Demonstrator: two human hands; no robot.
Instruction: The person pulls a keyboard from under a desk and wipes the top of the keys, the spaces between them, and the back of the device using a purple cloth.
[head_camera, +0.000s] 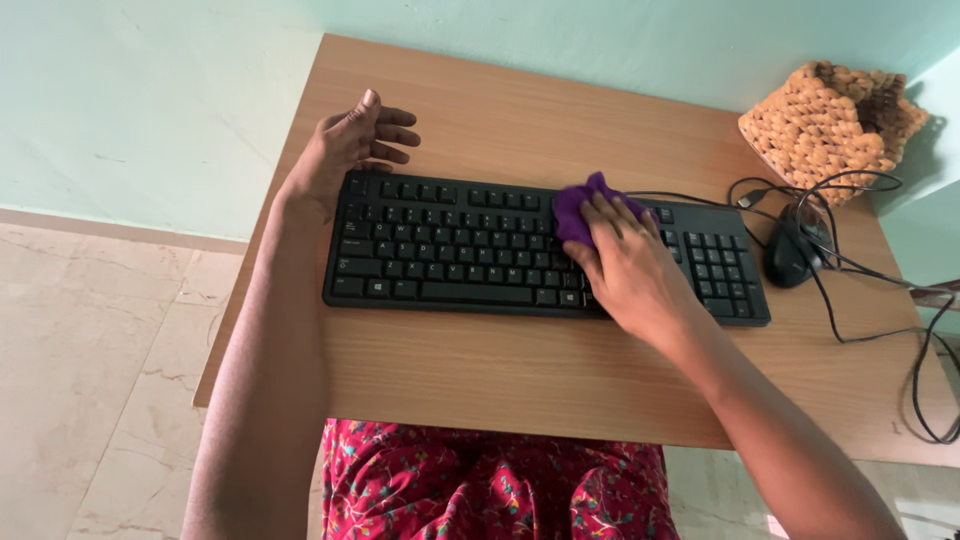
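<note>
**Keyboard braced at one end, cloth pressed on keys**

A black keyboard (540, 250) is laid lengthwise across the middle of the wooden table (560, 380), its long edge parallel to the near edge. A purple cloth (578, 208) is bunched under the right hand (625, 270) and pressed flat onto the keys right of centre, near the number pad; the grip is closed down over the cloth, fingers together, so the fabric is kept against the key tops. The left hand (350, 150) is set at the keyboard's far-left corner, grip spread and loose, palm touching the frame, apparently so the keyboard is kept from sliding. A black mouse (793, 255) is left beside the keyboard's right end, its cable (880, 330) trailing in loops toward the right edge. A woven basket (830, 125) is parked in the far-right corner, well apart from the hands.
</note>
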